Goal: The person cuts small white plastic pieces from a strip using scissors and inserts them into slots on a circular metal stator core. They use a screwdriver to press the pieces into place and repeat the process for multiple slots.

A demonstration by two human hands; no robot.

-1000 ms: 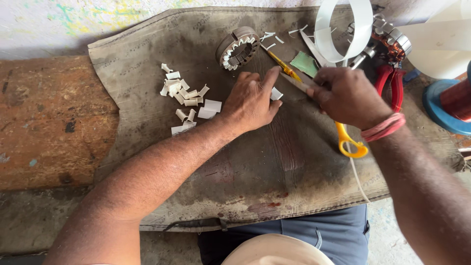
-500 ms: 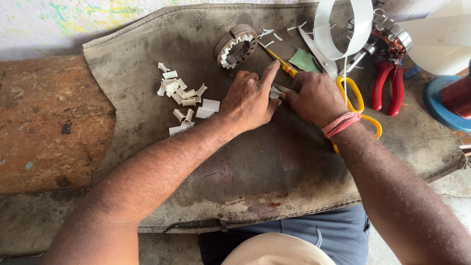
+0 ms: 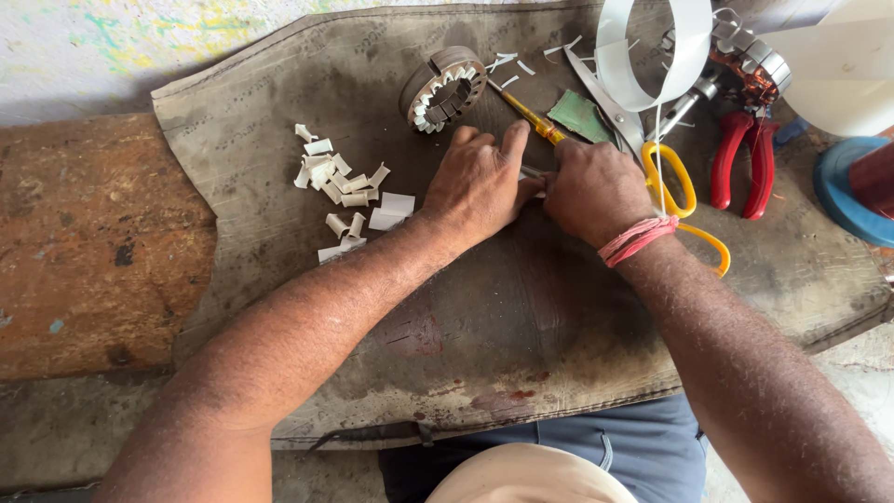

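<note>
Both hands meet at the middle of the dark, stained mat [image 3: 521,335] spread over the desk. Left hand [image 3: 480,182] lies palm down, fingers loosely curled, index finger stretched forward; its thumb side presses on a small white strip [image 3: 533,173] that shows only as a sliver between the two hands. Right hand [image 3: 596,191] is curled into a loose fist, knuckles up, touching the left hand at that same strip. I cannot tell how much of the strip either hand pinches; most of it is hidden. A pink band [image 3: 638,239] circles the right wrist.

Just beyond the right hand: a yellow-handled screwdriver [image 3: 529,115] lying aslant, its handle end running under the knuckles, and yellow-handled scissors [image 3: 666,182] with one loop beside the wrist.

Left of the left hand, apart from it, a scatter of folded white paper pieces [image 3: 340,186]. Ahead of the left hand, a round slotted metal core [image 3: 442,88] leaning on its edge. Far right: red-handled pliers [image 3: 742,163], a green scrap [image 3: 579,115], a loop of white tape [image 3: 652,56].
</note>
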